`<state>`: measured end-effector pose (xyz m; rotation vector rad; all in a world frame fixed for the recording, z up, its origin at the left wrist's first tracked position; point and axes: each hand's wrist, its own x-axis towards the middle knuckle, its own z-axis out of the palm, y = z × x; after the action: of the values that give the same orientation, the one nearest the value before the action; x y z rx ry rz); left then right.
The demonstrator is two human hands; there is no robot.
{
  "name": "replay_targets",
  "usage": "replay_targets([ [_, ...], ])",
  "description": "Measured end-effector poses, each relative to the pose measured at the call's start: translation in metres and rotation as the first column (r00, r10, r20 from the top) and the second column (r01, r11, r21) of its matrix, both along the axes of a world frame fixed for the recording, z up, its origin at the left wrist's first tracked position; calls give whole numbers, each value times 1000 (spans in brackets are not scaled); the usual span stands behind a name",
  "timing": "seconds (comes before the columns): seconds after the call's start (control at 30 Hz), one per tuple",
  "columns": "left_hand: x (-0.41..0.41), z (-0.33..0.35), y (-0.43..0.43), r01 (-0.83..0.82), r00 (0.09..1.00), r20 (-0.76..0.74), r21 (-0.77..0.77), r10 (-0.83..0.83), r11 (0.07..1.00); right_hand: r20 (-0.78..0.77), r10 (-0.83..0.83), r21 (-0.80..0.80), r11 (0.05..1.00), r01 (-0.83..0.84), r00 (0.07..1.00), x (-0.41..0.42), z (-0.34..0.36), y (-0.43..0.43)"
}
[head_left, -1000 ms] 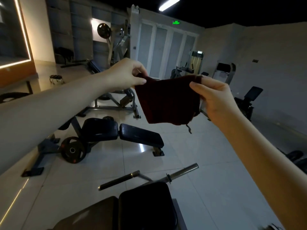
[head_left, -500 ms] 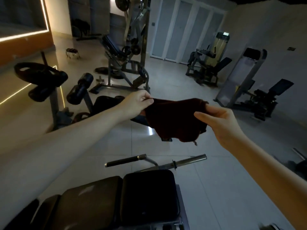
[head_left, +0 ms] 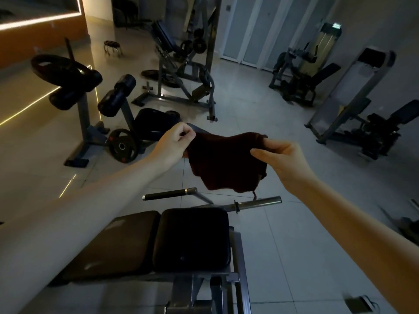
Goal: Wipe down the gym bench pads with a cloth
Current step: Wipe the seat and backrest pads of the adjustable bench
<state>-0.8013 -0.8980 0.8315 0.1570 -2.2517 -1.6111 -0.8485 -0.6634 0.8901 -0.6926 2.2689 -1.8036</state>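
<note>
A dark red cloth (head_left: pixel 224 162) hangs spread in the air between my hands. My left hand (head_left: pixel 174 141) pinches its upper left corner and my right hand (head_left: pixel 278 157) pinches its upper right corner. Directly below lies a gym bench with a black square seat pad (head_left: pixel 192 239) and a longer dark back pad (head_left: pixel 118 245) to its left. The cloth is well above both pads and touches neither. A loose thread dangles from the cloth's lower right edge.
A metal bar (head_left: pixel 256 202) and a black-gripped handle (head_left: pixel 170 193) stick out beyond the bench. A second bench (head_left: pixel 154 123) with roller pads (head_left: pixel 116 96) and a weight plate (head_left: pixel 122 146) stands at left. More machines (head_left: pixel 360 114) line the far side on the tiled floor.
The view has tilted down, so the bench pads below fill more of the frame. My hands have lowered the cloth toward the bench, both still pinching its corners.
</note>
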Motion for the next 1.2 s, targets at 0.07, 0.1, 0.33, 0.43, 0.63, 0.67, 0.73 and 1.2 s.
replay_targets([
  [0.07, 0, 3, -3, 18, 1000, -20, -24, -18, 1000, -19, -8, 14, 1000, 8, 1000, 0, 3, -2],
  [0.1, 0, 4, -5, 28, 999, -35, -39, -29, 999, -27, -13, 17, 1000, 14, 1000, 0, 5, -5],
  [0.33, -12, 5, -18, 92, 992, -85, -22, -94, 995, -120, -49, 108, 992, 63, 992, 8, 18, -18],
  [0.43, -24, 8, -18, 138, 984, -121, 30, -134, 990, -152, -52, 152, 986, 75, 987, 12, 35, -19],
  [0.63, -36, 26, -10, 158, 971, -191, 68, -142, 985, -217, -49, 194, 977, 92, 975, 12, 69, -18],
  [0.67, -36, 29, -10, 149, 970, -205, 60, -134, 987, -228, -44, 201, 975, 92, 973, 11, 73, -18],
  [0.73, -35, 35, -10, 128, 965, -237, 54, -112, 990, -248, -25, 215, 973, 80, 969, 10, 79, -17],
  [1.2, -7, 67, 62, -105, 923, -357, 131, 146, 986, -381, 262, 372, 921, -113, 887, 0, 138, 43],
])
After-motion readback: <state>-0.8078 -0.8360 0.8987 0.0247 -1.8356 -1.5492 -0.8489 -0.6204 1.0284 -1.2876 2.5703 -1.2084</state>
